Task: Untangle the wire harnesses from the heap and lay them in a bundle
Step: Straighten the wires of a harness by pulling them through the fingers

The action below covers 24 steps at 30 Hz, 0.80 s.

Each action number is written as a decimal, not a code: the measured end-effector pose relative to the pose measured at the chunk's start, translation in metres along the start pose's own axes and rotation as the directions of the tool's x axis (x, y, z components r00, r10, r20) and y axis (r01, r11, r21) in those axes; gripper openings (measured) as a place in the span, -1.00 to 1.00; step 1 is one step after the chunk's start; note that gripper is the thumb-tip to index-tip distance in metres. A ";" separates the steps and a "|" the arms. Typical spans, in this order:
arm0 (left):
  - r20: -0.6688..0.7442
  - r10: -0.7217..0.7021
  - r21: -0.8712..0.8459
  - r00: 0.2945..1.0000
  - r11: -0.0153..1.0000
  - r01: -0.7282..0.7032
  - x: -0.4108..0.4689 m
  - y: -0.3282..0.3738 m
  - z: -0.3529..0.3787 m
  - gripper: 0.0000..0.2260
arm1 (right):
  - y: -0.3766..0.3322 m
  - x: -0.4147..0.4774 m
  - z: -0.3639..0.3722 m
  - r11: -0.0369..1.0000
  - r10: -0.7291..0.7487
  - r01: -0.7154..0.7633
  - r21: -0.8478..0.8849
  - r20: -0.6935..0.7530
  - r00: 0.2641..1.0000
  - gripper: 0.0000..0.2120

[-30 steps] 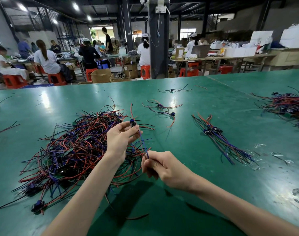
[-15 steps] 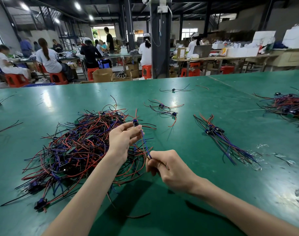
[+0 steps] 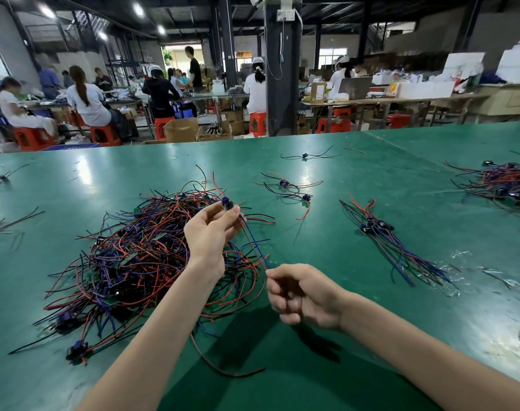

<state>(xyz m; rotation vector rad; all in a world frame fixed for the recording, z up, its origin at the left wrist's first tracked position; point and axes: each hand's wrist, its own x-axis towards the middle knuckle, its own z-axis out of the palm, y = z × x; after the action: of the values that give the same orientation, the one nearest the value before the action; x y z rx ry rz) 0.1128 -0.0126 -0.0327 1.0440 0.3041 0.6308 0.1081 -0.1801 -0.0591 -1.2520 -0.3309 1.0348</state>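
A tangled heap of red, blue and black wire harnesses (image 3: 140, 259) lies on the green table (image 3: 327, 292), left of centre. My left hand (image 3: 211, 232) is raised above the heap's right side and pinches one harness (image 3: 248, 235) by its dark blue connector. Its blue and red wires run down to my right hand (image 3: 303, 295), which pinches their lower end with curled fingers. A small straight bundle of harnesses (image 3: 389, 241) lies to the right of both hands.
Two loose harnesses (image 3: 288, 188) lie beyond the hands and a single one (image 3: 306, 156) farther back. Another heap (image 3: 502, 185) sits at the right edge. Stray wires (image 3: 3, 223) lie at the far left. People work at benches behind the table.
My right hand has slid a little lower and to the right along the wires, stretching them straighter. My left hand still pinches the connector in about the same place.
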 end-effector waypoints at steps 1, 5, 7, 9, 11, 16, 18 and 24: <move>0.000 0.006 0.000 1.000 1.000 -0.006 -0.001 0.000 0.001 -0.83 | -0.002 0.000 -0.001 0.995 0.057 -0.059 0.082 0.028 0.998 -0.68; -0.006 0.012 0.019 1.000 1.000 -0.011 -0.003 0.003 0.000 -0.83 | -0.005 0.001 -0.003 0.989 0.106 -0.111 0.095 0.062 0.992 -0.70; -0.006 0.012 0.024 1.000 1.000 -0.012 -0.003 0.003 0.000 -0.84 | -0.006 0.001 -0.003 0.982 0.123 -0.132 0.133 0.073 0.990 -0.71; -0.004 0.032 0.030 0.999 0.999 -0.032 -0.004 0.001 0.001 -0.82 | -0.008 0.001 -0.003 0.944 0.160 -0.183 0.274 0.107 0.981 -0.73; -0.008 0.066 0.039 0.998 0.997 -0.065 -0.006 -0.001 0.003 -0.79 | -0.011 0.001 -0.005 0.900 0.179 -0.212 0.381 0.121 0.976 -0.75; -0.047 0.104 0.025 0.994 0.994 -0.102 -0.004 0.000 0.003 -0.83 | -0.001 0.000 -0.001 0.985 -0.039 0.046 -0.167 0.044 0.998 -0.67; -0.045 0.098 0.018 0.994 0.995 -0.097 -0.005 0.001 0.003 -0.85 | 0.006 -0.001 0.005 0.888 -0.210 0.209 -0.411 0.041 0.977 -0.66; 0.023 0.004 0.009 1.000 1.000 -0.004 -0.010 -0.002 0.007 -0.84 | 0.008 -0.004 0.005 0.380 -0.659 0.471 -0.796 0.125 0.742 -0.71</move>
<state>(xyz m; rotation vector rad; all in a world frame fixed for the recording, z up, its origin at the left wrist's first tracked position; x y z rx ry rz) 0.1091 -0.0246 -0.0313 1.0604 0.2852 0.6215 0.0987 -0.1808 -0.0636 -1.8343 -1.0752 0.0563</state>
